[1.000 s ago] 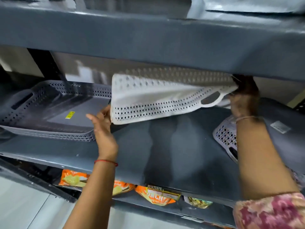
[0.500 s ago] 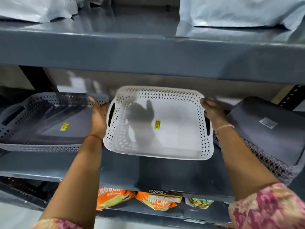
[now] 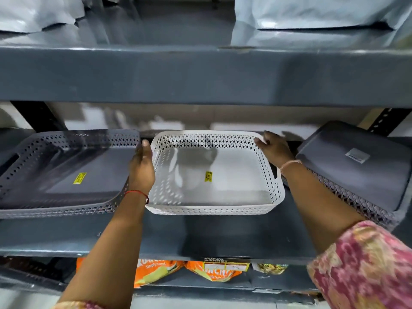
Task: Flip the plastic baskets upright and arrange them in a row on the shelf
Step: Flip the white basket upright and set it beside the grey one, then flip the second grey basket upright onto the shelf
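Observation:
A white perforated basket (image 3: 209, 209) sits upright in the middle of the grey shelf (image 3: 223, 238), a yellow sticker on its floor. My left hand (image 3: 141, 168) lies against its left wall, fingers stretched toward the back. My right hand (image 3: 275, 150) curls over its right rim near the far corner. A grey basket (image 3: 66, 202) stands upright just left of it, almost touching. At the right a dark grey basket (image 3: 347, 175) lies upside down and tilted, bottom up.
The upper shelf's thick front edge (image 3: 200, 74) hangs low over the baskets, with pale bags (image 3: 312, 12) on top of it. Orange snack bags (image 3: 153, 272) lie on the shelf below. A black upright (image 3: 383, 121) stands at the right rear.
The white basket was turned from tilted in the air to upright, then set down and slid back on the shelf. My hands moved from its handles toward its far corners.

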{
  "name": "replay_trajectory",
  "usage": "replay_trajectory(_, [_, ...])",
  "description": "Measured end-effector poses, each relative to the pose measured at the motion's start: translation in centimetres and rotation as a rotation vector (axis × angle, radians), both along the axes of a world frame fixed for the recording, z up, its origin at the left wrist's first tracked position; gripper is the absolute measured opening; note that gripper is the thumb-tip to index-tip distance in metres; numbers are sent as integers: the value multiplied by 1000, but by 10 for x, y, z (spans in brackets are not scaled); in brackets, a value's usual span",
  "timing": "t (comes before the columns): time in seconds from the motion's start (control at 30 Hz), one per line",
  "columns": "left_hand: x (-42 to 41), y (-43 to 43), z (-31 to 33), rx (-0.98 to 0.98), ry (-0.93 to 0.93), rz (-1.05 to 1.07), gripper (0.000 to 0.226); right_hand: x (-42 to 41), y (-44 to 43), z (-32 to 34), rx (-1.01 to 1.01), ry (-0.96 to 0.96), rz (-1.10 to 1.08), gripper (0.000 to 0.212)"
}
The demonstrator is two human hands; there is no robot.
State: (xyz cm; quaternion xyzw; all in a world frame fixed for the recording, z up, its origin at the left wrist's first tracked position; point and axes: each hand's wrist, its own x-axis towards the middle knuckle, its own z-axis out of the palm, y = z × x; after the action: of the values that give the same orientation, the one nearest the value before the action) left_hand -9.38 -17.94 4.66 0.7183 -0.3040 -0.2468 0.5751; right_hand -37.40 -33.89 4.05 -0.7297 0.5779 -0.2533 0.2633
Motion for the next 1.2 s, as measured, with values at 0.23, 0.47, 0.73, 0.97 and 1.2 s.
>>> replay_trajectory(0.23, [-90, -14, 8, -201, -252, -238, 74, -53, 48, 13, -409, 430, 196, 69])
replay_trajectory(0.47, [-223, -37, 3, -221, -314, -419, 63, -155, 45, 27, -367, 479, 43, 72])
replay_trajectory(0.73, [-388, -18, -24, -162, -27, -364, 86, -266, 8, 7, -263, 226, -366, 88])
replay_trajectory(0.97, [-434, -32, -36, 3, 266, -279, 83, -321, -35, -16, 61, -435, -569, 101])
replay_trajectory(1.2, [-419, -40, -46, 45, 247, -216, 85, -335, -42, -40, 162, -767, -634, 106])
